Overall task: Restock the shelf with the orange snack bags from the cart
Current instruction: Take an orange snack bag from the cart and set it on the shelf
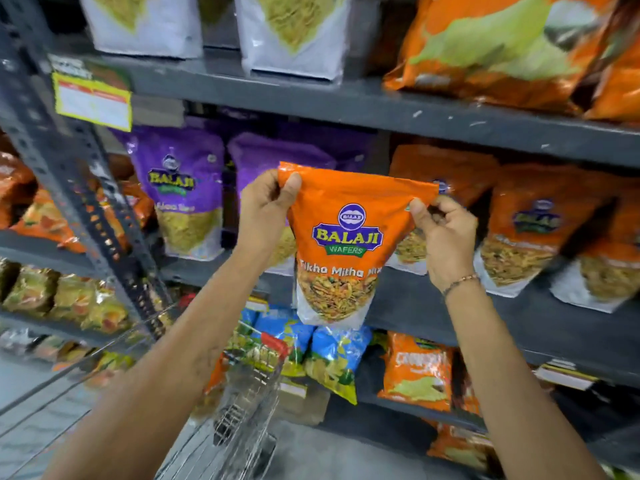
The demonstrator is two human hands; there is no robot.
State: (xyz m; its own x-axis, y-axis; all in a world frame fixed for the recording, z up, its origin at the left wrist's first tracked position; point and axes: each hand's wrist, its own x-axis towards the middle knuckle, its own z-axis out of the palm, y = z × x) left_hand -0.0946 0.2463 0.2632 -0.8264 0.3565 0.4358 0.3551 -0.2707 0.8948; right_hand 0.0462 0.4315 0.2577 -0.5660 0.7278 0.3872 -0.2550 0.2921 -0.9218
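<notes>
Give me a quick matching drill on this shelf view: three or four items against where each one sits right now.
Items:
1. orange Tikha Mitha snack bag
2. purple Balaji snack bags
3. blue snack bags
4. wire shopping cart

Places:
A. shelf below the held bag
B. floor, lower centre
C. pinched at its top corners by left hand and right hand
D. middle shelf, left of the held bag

Pairs: 1-C, 2-D, 3-A, 4-B
</notes>
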